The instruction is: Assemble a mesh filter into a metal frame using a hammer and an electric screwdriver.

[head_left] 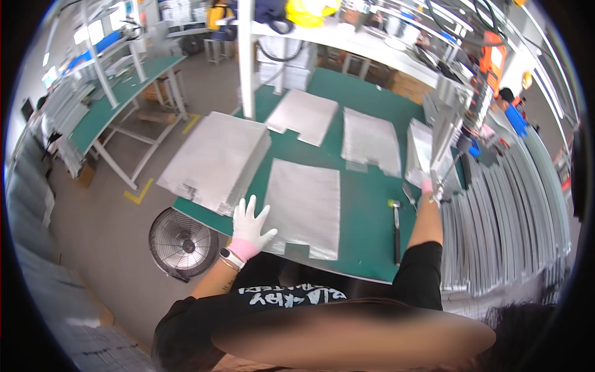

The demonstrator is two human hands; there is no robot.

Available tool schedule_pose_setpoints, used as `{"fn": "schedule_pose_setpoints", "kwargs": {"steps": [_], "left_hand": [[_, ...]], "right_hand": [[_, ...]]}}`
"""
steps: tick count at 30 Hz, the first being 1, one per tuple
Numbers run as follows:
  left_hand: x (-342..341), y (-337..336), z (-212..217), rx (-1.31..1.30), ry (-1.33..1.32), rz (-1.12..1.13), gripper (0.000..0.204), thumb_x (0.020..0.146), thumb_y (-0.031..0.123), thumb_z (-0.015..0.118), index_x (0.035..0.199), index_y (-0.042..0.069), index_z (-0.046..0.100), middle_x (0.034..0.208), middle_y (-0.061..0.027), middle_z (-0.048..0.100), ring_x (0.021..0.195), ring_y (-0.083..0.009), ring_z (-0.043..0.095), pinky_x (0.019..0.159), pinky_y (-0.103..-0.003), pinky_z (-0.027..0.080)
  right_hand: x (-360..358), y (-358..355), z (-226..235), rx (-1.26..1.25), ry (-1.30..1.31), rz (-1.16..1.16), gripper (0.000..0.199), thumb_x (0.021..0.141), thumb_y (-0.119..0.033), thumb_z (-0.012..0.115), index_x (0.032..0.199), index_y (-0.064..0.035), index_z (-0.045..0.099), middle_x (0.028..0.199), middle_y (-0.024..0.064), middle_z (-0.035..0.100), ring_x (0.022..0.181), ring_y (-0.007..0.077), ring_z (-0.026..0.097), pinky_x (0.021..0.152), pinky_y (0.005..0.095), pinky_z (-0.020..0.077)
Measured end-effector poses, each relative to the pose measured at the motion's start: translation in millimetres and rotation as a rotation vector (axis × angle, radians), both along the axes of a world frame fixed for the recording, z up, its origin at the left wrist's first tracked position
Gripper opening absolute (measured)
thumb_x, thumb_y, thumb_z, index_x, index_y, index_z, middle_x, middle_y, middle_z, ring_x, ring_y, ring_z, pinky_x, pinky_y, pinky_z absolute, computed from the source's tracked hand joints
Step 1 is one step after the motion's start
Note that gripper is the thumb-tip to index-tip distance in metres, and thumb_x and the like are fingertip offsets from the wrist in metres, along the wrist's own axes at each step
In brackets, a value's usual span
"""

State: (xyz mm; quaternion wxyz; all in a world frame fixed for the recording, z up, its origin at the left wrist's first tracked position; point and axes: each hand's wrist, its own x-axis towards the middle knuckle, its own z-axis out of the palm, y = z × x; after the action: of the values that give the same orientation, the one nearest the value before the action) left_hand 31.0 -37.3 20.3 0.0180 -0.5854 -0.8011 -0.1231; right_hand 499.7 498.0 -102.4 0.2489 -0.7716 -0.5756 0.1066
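Fingers of the left hand spread beside stacked sheets, brown box beyond.

The right grip (small and blurred) is mostly hidden, its hold unclear.

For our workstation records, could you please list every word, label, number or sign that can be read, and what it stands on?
Black shirt: white lettering, whose wording I won't copy.
Left forearm: small dark marks, too small to read.
Fan hub: any marking is too small to read.
Orange device: any marking is too blurred to read.
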Motion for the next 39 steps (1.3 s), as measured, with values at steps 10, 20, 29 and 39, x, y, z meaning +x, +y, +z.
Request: {"fn": "schedule_pose_setpoints", "kwargs": {"steps": [10,20,29,39], "left_hand": [[-11.9,-31.4,-1.8,0.234,-0.199,-0.038,0.073,0.084,0.045,0.069,0.144,0.010,0.047,0.155,-0.0288,0.023,0.141,-0.0520,0.019,0.116,-0.058,0.020],[1.2,-31.5,-15.5,0.406,-0.337,-0.171,0.062,0.088,0.036,0.068,0.138,0.006,0.051,0.149,-0.0249,0.039,0.138,-0.0445,0.035,0.115,-0.051,0.029],[79.6,30.2,20.9,0.515,-2.080,-0.548,0.052,0.101,0.017,0.053,0.147,-0.002,0.038,0.134,-0.0160,0.057,0.128,-0.0245,0.053,0.109,-0.037,0.041],[22.8,-6.4,8.5,0.486,-1.724,-0.248,0.055,0.092,-0.001,0.050,0.146,-0.005,0.037,0.132,-0.0174,0.058,0.105,-0.0200,0.065,0.096,-0.032,0.049]], "right_hand": [[-24.8,-106.3,181.6,0.106,-0.016,-0.076,0.090,0.080,-0.048,0.073,0.141,0.0109,0.042,0.138,0.0322,0.050,0.131,0.0394,0.050,0.109,0.0392,0.0396],[-61.7,-162.7,230.9,0.886,0.791,0.043,0.069,0.095,-0.037,0.063,0.141,0.0100,0.042,0.145,0.0235,0.046,0.133,0.0306,0.046,0.114,0.0392,0.0330],[-243.8,-412.5,163.9,0.723,1.038,0.759,0.088,0.070,-0.008,0.066,0.148,0.0057,0.027,0.150,0.0187,0.034,0.144,0.0337,0.029,0.120,0.0485,0.0231],[-190.3,-436.7,189.1,0.258,0.322,0.591,0.091,0.077,-0.013,0.076,0.152,0.0014,0.026,0.134,0.0278,0.050,0.116,0.0346,0.054,0.098,0.0429,0.0440]]}}
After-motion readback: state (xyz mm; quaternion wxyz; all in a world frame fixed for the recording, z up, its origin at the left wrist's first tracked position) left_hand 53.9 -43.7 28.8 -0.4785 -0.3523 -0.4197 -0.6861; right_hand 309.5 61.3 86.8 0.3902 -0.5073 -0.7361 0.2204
